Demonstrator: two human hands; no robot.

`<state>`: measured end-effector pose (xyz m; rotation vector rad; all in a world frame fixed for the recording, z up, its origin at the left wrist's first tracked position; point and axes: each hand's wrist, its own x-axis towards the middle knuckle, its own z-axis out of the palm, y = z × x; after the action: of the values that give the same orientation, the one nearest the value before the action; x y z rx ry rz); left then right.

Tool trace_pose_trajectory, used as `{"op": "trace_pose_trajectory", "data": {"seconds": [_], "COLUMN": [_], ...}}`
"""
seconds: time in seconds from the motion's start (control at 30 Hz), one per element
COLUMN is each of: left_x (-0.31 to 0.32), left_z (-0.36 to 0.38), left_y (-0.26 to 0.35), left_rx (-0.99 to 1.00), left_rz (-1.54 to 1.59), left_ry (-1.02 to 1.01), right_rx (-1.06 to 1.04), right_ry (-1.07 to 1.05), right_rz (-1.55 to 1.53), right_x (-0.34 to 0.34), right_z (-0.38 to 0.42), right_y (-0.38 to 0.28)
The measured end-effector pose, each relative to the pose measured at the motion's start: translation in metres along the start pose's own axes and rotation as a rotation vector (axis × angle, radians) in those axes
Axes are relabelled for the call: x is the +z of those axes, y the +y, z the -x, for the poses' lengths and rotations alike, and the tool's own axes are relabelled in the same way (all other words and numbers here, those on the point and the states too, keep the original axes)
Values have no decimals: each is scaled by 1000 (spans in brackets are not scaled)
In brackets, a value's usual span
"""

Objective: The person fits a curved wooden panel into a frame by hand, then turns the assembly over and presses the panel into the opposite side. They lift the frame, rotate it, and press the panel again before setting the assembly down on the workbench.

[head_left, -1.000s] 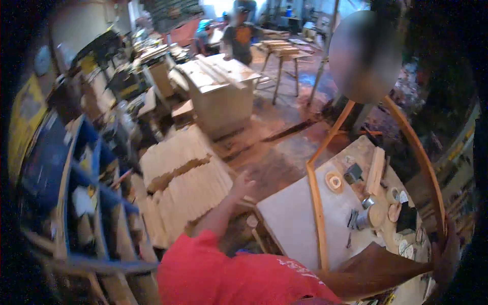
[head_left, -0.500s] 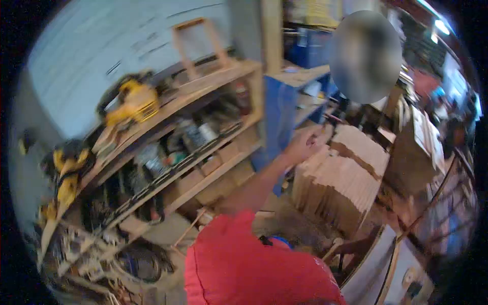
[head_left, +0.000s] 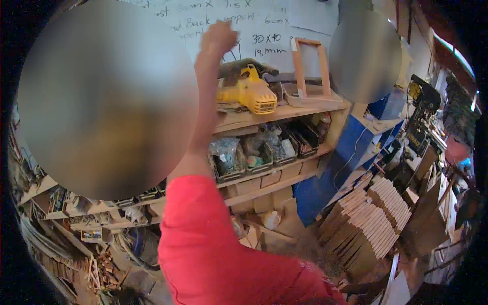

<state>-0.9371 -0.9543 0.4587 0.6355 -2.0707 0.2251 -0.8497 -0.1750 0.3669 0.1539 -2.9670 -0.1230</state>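
My left arm, in a red sleeve, reaches up from the lower middle. My left hand [head_left: 221,39] is raised in front of a whiteboard [head_left: 274,28] with handwritten sizes on it. Motion blurs its fingers, and no held thing can be made out. Just right of the forearm, a yellow and black DeWalt power tool [head_left: 251,94] lies on the top shelf [head_left: 284,113]. A small wooden frame [head_left: 325,68] stands farther right on that shelf. Low at the bottom edge, a dark brown shape may be my right hand [head_left: 351,287]; its fingers cannot be made out.
Black bins [head_left: 229,160] with bagged hardware fill the shelf below. A blue cabinet [head_left: 338,165] stands to the right, beside stacked wooden pieces [head_left: 368,216]. Wood scraps [head_left: 107,269] lie at lower left. Two blurred ovals hide parts of the view.
My view has swung left. My left hand has gone from near the stacked wooden pieces up to the whiteboard.
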Motion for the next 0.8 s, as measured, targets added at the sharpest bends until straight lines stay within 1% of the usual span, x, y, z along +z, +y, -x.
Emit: {"op": "trace_pose_trajectory", "data": {"seconds": [0.07, 0.13, 0.17, 0.23, 0.3, 0.33, 0.37, 0.4, 0.43, 0.5, 0.57, 0.6, 0.63, 0.67, 0.7, 0.73, 0.77, 0.8], "left_x": [-9, -12, -16, -18, -19, -25, -20, -1, 27, 72, 104, 123, 91, 92, 83, 76, 86, 93], "left_z": [12, 23, 27, 23, 20, 20, 19, 16, 0, -22, -43, -56, -42, -41, -40, -31, -32, -32], "left_y": [-48, -79, -91, -115, -131, -134, -150, -178, -217, -267, -295, -311, -271, -263, -242, -225, -224, -226], "left_rx": [-67, -177, -215, -270, -299, -290, -247, -145, -65, 120, 246, 292, 67, -17, -46, -91, -80, -54], "left_rz": [-64, -148, -181, -152, -179, -177, -169, -162, -213, -183, -171, -190, -44, -138, -74, -17, -4, -45], "left_ry": [-75, -151, -184, -217, -177, -205, -156, -7, 15, 60, 156, 286, -4, -15, -54, -97, -89, 20], "right_rx": [16, 31, 39, 56, 56, 54, 36, 33, 36, 54, 123, 154, 226, 227, 227, 184, 137, 83], "right_ry": [5, 12, 23, 39, 67, 86, 112, 145, 165, 152, 47, -15, -156, -221, -287, -350, -299, -248], "right_rz": [-5, -12, -19, -23, -21, -15, -14, 15, 69, 188, 254, 260, 117, 120, 123, 113, 110, 111], "right_x": [0, -3, -5, -6, -7, -7, -10, -15, -25, -44, -48, -46, -39, -29, -19, -16, -1, 12], "right_z": [6, 12, 15, 18, 17, 16, 11, 12, 15, 0, -13, -19, -27, -28, -29, -24, -19, -19], "right_y": [-5, -11, -12, -12, -12, -12, -13, -7, -10, -15, -23, -22, -20, -19, -18, -30, -28, -25]}}
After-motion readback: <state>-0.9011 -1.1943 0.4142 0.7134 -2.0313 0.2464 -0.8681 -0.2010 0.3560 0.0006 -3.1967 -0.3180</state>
